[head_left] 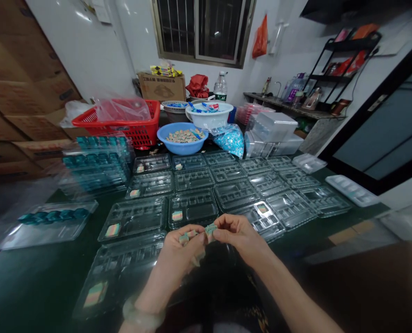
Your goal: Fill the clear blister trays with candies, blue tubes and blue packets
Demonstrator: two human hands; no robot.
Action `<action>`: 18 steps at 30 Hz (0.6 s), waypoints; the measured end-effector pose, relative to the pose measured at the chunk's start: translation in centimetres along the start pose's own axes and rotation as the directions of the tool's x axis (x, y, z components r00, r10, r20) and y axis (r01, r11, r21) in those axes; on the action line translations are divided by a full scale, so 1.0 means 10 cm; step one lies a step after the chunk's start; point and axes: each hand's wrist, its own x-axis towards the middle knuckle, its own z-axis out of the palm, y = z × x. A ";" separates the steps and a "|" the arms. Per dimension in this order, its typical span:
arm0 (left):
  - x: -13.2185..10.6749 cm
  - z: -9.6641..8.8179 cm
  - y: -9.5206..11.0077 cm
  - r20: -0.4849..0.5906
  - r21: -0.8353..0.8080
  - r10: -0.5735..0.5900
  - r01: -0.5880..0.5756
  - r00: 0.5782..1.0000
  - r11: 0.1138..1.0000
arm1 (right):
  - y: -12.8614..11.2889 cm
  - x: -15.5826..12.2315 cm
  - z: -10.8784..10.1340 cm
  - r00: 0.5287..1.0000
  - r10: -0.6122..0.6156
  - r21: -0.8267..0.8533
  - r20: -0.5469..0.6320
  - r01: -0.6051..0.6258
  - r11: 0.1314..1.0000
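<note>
No text is legible; the brown rectangular cardboard box bears dark printed characters, too small to read. The green label on the clear plastic bottle is unreadable; print on the stacked brown cardboard cartons is blurred.

1. Up top, there's a barred window, dark, set in the white wall.
2. Just right of it hangs an orange bag.
3. Over on the left, cardboard boxes, stacked high!
4. Back there, a clear bottle stands upright.
5. Far right, a black shelf rack rises above the counter, near a dark-framed door.
</note>
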 end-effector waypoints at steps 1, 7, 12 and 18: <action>-0.01 -0.01 0.00 0.016 0.011 0.005 -0.005 1.000 1.000 | -0.01 -0.01 -0.01 1.000 0.002 0.003 0.023 -0.002 1.000; -0.05 -0.03 0.05 0.073 0.115 -0.002 -0.007 0.997 0.993 | -0.19 -0.11 -0.05 0.994 -0.023 -0.259 0.107 0.051 0.965; -0.11 -0.01 0.15 0.124 0.272 -0.004 -0.031 0.992 0.962 | -0.26 -0.16 -0.07 0.991 -0.074 -0.515 0.114 0.122 0.848; -0.13 0.04 0.25 0.137 0.351 -0.031 -0.019 0.990 0.936 | -0.14 -0.14 -0.05 0.996 -0.070 -0.419 0.062 0.089 0.904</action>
